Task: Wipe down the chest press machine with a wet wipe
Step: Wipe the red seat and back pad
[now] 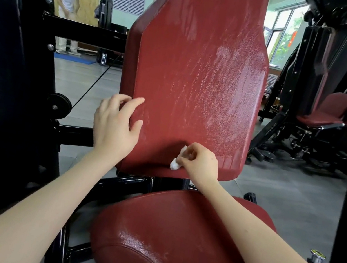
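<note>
Red vinyl back pad (196, 77) stands upright before you, long axis vertical, its face toward you and streaked with wet sheen (mostly on the right). Your right hand (199, 162) curls its fingers round the white wipe (174, 165), a wad held low against the pad, slanting down to the left. Your left hand (115, 128) rests spread and loose-fingered on the pad's left edge, holding nothing.

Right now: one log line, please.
phase: wiping backrest | right hand: pinches wet wipe at backrest bottom | left hand: rests on backrest edge
</note>
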Demonstrator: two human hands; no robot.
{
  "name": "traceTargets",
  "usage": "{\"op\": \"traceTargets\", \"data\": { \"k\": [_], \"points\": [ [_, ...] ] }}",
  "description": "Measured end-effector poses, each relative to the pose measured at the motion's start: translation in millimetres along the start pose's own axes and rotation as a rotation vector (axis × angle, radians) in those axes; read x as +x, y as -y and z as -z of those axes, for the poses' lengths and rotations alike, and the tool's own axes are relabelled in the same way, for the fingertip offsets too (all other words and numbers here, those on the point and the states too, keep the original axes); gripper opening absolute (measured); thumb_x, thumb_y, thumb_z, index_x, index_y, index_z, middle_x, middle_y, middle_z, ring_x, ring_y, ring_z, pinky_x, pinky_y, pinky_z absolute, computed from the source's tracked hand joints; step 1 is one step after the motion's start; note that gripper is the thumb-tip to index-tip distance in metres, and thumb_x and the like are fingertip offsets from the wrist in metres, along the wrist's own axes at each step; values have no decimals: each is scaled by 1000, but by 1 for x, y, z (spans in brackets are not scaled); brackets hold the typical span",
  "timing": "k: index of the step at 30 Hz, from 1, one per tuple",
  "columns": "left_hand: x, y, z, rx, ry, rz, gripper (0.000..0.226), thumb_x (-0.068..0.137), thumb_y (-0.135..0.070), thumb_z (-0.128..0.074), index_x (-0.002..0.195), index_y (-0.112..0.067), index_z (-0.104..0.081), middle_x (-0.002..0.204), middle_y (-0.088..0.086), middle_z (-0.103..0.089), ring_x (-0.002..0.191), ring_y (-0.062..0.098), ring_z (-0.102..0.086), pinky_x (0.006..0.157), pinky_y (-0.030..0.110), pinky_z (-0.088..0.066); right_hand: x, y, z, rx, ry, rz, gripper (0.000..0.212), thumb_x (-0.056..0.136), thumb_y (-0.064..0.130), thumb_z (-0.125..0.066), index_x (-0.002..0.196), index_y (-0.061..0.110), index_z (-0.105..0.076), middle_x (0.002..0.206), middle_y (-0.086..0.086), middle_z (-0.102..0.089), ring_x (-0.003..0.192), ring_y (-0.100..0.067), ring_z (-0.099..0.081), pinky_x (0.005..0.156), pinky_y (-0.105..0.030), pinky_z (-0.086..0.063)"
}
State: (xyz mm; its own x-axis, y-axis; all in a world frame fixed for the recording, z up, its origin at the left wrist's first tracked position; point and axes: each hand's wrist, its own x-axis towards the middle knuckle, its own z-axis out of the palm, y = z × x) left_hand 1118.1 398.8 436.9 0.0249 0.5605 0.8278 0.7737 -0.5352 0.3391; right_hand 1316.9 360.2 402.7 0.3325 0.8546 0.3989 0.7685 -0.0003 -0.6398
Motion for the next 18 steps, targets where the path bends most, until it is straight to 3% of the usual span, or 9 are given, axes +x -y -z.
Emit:
{"op": "traceTargets", "data": {
  "k": [3, 5, 8, 12, 15, 18],
  "points": [
    [-4, 0, 4, -43, -17, -16, 41, 78, -9, -67, 118, -19, -63, 110, 8, -58, 103, 30, -51, 90, 33, -35, -4, 3, 0, 137, 26, 20, 12, 80, 5, -63, 72, 11, -56, 43, 20, -54, 55, 10, -51, 55, -5, -35],
    [-5, 3, 7, -51, 4, 10, 42, 79, -8, -66, 119, -18, -62, 108, 8, -57, 103, 29, -50, 90, 30, -34, -6, 5, -4, 223, 78, -44, 16, 76, -1, -65, 69, 11, -57, 50, 14, -60, 53, 8, -55, 58, -5, -40],
    [-6, 7, 7, -54, 57, 18, 43, 79, -8, -64, 121, -19, -60, 109, 7, -57, 105, 29, -50, 91, 30, -33, -10, 15, -20, 522, 170, -305, 27, 69, -16, -69, 68, 7, -56, 76, -10, -63, 55, -16, -64, 58, -28, -59],
    [-11, 12, 4, -73, 95, 15, 43, 80, -7, -63, 120, -20, -61, 106, 5, -58, 103, 27, -50, 87, 26, -31, -6, 28, -32, 781, 196, -587, 37, 67, -22, -68, 65, 8, -47, 77, -13, -62, 71, -28, -68, 68, -38, -60],
    [-16, 12, -2, -81, 107, -2, 43, 78, -4, -63, 118, -20, -62, 104, 4, -58, 100, 27, -51, 86, 29, -36, -6, 29, -45, 560, 195, -512, 41, 58, -10, -75, 63, 12, -41, 73, -12, -62, 70, -19, -62, 75, -31, -57],
    [-20, 7, -9, -93, 110, -48, 43, 76, -2, -64, 115, -19, -64, 101, 5, -60, 96, 29, -52, 83, 32, -39, -3, 28, -54, 285, 125, -428, 29, 59, 1, -69, 59, 16, -44, 67, -8, -61, 64, -19, -59, 67, -24, -53]
  ]
}}
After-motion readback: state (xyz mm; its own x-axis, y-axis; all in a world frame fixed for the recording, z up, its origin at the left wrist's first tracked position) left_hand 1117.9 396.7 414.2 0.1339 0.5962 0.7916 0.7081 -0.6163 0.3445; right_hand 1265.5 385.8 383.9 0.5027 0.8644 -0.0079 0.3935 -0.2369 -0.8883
